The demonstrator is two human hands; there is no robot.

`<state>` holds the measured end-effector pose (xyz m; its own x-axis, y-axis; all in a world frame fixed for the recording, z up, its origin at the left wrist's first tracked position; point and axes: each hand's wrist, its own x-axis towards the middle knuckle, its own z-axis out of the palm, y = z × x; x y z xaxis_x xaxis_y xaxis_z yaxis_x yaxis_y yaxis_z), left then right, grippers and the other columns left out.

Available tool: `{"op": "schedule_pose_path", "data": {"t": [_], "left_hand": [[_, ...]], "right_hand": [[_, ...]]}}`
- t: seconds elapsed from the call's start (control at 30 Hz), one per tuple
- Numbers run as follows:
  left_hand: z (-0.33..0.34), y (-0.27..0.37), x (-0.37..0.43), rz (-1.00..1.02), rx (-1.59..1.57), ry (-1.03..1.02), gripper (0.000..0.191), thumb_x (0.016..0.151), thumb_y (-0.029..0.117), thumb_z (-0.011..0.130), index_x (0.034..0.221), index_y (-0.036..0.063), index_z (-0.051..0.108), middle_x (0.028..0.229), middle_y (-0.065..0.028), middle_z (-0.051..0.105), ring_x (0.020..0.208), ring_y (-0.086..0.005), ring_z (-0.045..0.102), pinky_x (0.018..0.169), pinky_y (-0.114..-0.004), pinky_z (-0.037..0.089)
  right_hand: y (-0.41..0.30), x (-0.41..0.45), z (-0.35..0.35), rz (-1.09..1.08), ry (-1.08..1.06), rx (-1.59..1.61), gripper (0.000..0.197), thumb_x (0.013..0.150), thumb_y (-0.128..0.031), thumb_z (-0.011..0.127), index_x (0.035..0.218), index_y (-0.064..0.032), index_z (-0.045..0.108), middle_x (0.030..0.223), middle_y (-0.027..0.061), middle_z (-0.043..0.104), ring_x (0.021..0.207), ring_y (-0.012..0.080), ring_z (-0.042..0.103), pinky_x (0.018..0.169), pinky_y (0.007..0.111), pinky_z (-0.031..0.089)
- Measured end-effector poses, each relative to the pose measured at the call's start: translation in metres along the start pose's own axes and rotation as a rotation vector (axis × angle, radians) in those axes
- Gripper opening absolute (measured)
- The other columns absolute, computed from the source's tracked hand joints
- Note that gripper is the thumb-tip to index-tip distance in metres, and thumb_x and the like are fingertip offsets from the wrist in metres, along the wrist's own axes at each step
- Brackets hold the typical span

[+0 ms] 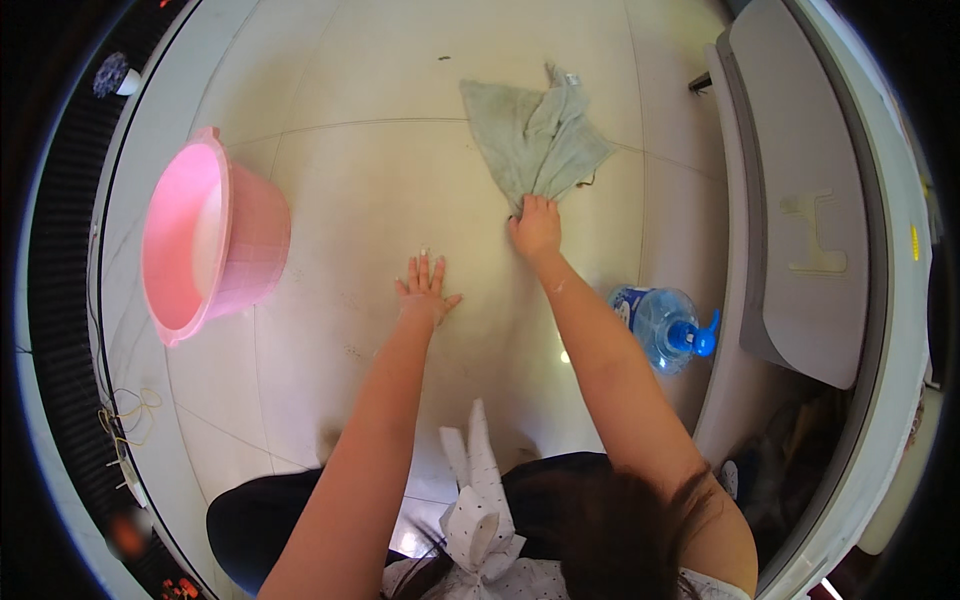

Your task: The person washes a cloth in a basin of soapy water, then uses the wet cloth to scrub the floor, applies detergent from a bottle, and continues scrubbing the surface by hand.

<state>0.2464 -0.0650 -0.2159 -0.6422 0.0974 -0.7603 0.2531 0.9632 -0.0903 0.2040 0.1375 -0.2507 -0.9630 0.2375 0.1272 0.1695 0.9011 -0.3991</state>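
My right hand grips the near corner of a grey-green cloth, which lies spread and creased on the pale tiled floor. The cloth's far edge bears a small white tag. To the left and nearer to me, my left hand rests flat on the tiles with its fingers apart, holding nothing. Small dark specks lie on the floor near it.
A pink plastic basin stands at the left. At the right, a clear bottle with a blue pump stands beside my right forearm, near grey furniture. Thin cables lie at the left edge.
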Motion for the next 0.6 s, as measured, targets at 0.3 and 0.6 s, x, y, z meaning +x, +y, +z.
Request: {"op": "schedule_pose_path", "data": {"t": [0.3, 0.6], "left_hand": [[0.0, 0.001, 0.007, 0.049, 0.044, 0.057, 0.078, 0.081, 0.059, 0.027, 0.133, 0.0171, -0.013, 0.139, -0.0127, -0.015, 0.128, -0.0301, -0.013, 0.1, -0.05, 0.007], [-0.024, -0.02, 0.007, 0.258, 0.112, 0.11, 0.092, 0.073, 0.065, 0.038, 0.134, 0.0141, -0.008, 0.138, -0.0167, -0.013, 0.128, -0.0315, -0.011, 0.1, -0.05, 0.005]], "right_hand": [[-0.001, -0.029, -0.005, 0.002, 0.044, -0.069, 0.019, 0.066, -0.013, 0.055, 0.082, -0.0047, 0.051, 0.089, 0.0106, 0.051, 0.086, 0.0271, 0.046, 0.077, 0.037, 0.038], [-0.028, -0.043, -0.013, 0.214, -0.035, -0.095, 0.034, 0.064, -0.019, 0.058, 0.094, -0.0048, 0.051, 0.115, 0.0144, 0.042, 0.103, 0.0313, 0.042, 0.089, 0.045, 0.032]]}}
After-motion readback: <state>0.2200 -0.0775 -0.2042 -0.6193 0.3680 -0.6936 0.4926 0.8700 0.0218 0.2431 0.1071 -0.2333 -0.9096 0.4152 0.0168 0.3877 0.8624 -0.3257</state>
